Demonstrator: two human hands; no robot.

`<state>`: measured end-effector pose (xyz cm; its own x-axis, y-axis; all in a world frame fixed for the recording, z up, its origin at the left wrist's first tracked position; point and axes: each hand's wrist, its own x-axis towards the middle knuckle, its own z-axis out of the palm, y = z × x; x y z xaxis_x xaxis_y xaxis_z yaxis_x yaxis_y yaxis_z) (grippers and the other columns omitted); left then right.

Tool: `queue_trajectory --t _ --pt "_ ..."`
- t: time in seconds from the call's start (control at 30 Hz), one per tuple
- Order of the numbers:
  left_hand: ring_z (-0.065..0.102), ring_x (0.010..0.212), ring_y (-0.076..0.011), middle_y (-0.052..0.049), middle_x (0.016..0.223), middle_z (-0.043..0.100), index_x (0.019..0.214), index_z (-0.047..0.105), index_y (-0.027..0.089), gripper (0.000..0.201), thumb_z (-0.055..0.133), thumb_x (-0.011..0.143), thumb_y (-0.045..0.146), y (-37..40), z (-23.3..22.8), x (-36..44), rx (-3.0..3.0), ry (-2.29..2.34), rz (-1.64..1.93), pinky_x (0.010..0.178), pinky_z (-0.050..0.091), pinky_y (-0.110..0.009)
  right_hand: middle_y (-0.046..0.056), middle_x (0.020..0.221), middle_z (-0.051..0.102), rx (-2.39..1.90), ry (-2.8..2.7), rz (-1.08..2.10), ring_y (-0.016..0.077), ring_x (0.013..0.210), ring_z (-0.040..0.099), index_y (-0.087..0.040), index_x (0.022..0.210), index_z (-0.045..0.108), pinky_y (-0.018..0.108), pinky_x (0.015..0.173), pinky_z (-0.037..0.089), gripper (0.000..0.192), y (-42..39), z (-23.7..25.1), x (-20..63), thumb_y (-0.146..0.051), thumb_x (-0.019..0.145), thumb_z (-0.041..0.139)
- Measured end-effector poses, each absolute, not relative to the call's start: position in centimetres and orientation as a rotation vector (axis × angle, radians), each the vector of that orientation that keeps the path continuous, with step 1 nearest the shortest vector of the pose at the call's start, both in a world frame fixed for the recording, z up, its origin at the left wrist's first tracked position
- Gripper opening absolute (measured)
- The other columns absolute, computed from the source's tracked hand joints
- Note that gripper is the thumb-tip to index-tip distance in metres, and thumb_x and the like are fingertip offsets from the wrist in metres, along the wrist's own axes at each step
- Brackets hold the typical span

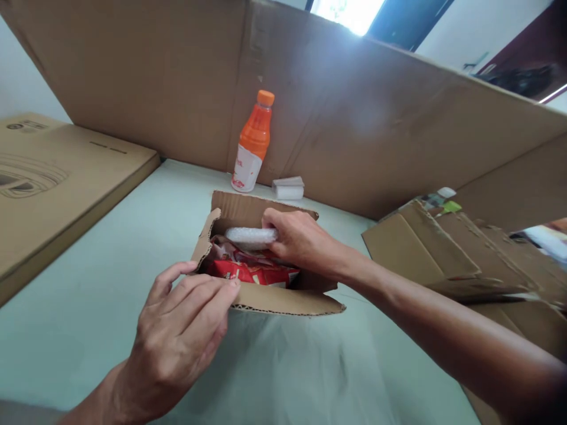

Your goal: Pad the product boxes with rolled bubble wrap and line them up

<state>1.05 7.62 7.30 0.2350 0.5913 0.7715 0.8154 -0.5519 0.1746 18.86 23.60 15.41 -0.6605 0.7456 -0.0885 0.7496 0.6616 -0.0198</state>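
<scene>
A small cardboard box (287, 300) stands with its flaps up on the pale green table. My left hand (181, 330) grips its near left corner, fingertips lying over the near flap and the left flap. My right hand (301, 239) reaches inside from the right, closed around one end of a flat bubble-wrapped packet (251, 237). This packet lies nearly level in the opening, above a red snack bag (252, 273). The bottom of the box is hidden.
Behind the box stand an orange-capped drink bottle (252, 144) and a small white folded piece (288, 188). A large flat carton (80, 177) lies at left, several cardboard boxes (416, 248) at right. A tall cardboard panel (155, 77) closes off the back.
</scene>
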Motion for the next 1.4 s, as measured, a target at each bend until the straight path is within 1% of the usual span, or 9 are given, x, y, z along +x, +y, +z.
queue_trajectory --t 0.2,0.37,0.5,0.6,0.73,0.83,1.0,1.27,1.4 --pt "0.066 0.098 -0.0187 -0.008 0.1 0.076 0.116 0.066 0.011 0.032 0.063 0.087 -0.002 7.5 6.9 1.0 -2.243 -1.327 -1.281 0.104 0.043 -0.047 0.013 0.093 0.076 0.996 2.574 0.244 0.024 0.086 0.067 -0.014 0.107 0.065 0.032 0.069 0.028 0.02 23.0 15.5 18.5 -0.019 0.088 0.06" --pt "0.067 0.097 -0.0192 -0.008 0.1 0.076 0.112 0.067 0.011 0.028 0.061 0.088 -0.001 7.3 6.7 1.1 -2.232 -1.329 -1.327 0.103 0.042 -0.047 0.011 0.1 0.076 0.95 2.598 0.201 0.0252 0.091 0.068 -0.015 0.115 0.064 0.033 0.078 0.034 0.034 22.0 16.7 18.6 -0.037 0.089 0.066" --pt "0.067 0.096 -0.0195 -0.008 0.099 0.076 0.111 0.067 0.011 0.025 0.061 0.089 0.0 7.2 6.6 1.0 -2.234 -1.333 -1.348 0.103 0.042 -0.048 0.015 0.1 0.077 0.939 2.583 0.36 0.0276 0.097 0.069 -0.014 0.1 0.073 0.034 0.078 0.038 0.018 22.4 16.6 17.9 -0.019 0.091 0.058" --pt "0.068 0.095 -0.02 -0.008 0.099 0.076 0.111 0.067 0.011 0.026 0.062 0.088 0.001 7.2 6.5 1.0 -2.237 -1.333 -1.344 0.103 0.043 -0.049 0.019 0.095 0.077 0.921 2.504 0.396 0.0288 0.095 0.072 -0.012 0.091 0.076 0.034 0.075 0.042 0.021 23.1 15.7 17.4 -0.012 0.09 0.056" --pt "0.068 0.093 -0.0202 -0.008 0.098 0.076 0.11 0.067 0.012 0.026 0.062 0.088 0.001 7.2 6.4 0.9 -2.227 -1.329 -1.345 0.103 0.043 -0.049 0.02 0.089 0.078 0.942 2.44 0.361 0.0289 0.091 0.075 -0.011 0.094 0.077 0.032 0.072 0.047 0.022 23.4 14.6 17.2 -0.013 0.091 0.055" --pt "0.068 0.093 -0.0204 -0.007 0.098 0.076 0.11 0.067 0.012 0.025 0.062 0.088 0.001 7.2 6.4 0.8 -2.237 -1.317 -1.345 0.103 0.044 -0.048 0.019 0.088 0.078 0.963 2.489 0.37 0.0294 0.093 0.075 -0.01 0.103 0.074 0.032 0.072 0.05 0.023 22.9 14.4 17.4 -0.015 0.093 0.053" --pt "0.068 0.095 -0.0214 -0.008 0.101 0.076 0.112 0.065 0.013 0.029 0.063 0.085 0.001 7.3 6.5 0.6 -2.227 -1.326 -1.276 0.102 0.045 -0.048 0.019 0.098 0.078 0.942 2.507 0.285 0.0297 0.098 0.075 -0.011 0.11 0.072 0.033 0.073 0.052 0.027 22.8 14.1 17.3 -0.013 0.096 0.049" --pt "0.067 0.09 -0.0233 -0.008 0.098 0.074 0.111 0.065 0.016 0.03 0.065 0.084 0.004 7.6 7.0 0.7 -2.187 -1.296 -1.159 0.097 0.049 -0.048 0.019 0.108 0.077 0.941 2.535 0.255 0.0271 0.101 0.074 -0.011 0.108 0.075 0.032 0.078 0.051 0.025 23.2 13.3 16.8 -0.014 0.095 0.053" --pt "0.066 0.107 -0.0298 -0.012 0.108 0.072 0.126 0.061 0.017 0.046 0.067 0.082 0.005 6.9 7.1 0.5 -2.038 -1.325 -1.226 0.098 0.05 -0.05 0.02 0.106 0.076 1.019 2.638 0.392 0.0293 0.101 0.071 -0.01 0.111 0.072 0.036 0.079 0.046 0.026 21.9 15.0 18.6 -0.017 0.096 0.053"
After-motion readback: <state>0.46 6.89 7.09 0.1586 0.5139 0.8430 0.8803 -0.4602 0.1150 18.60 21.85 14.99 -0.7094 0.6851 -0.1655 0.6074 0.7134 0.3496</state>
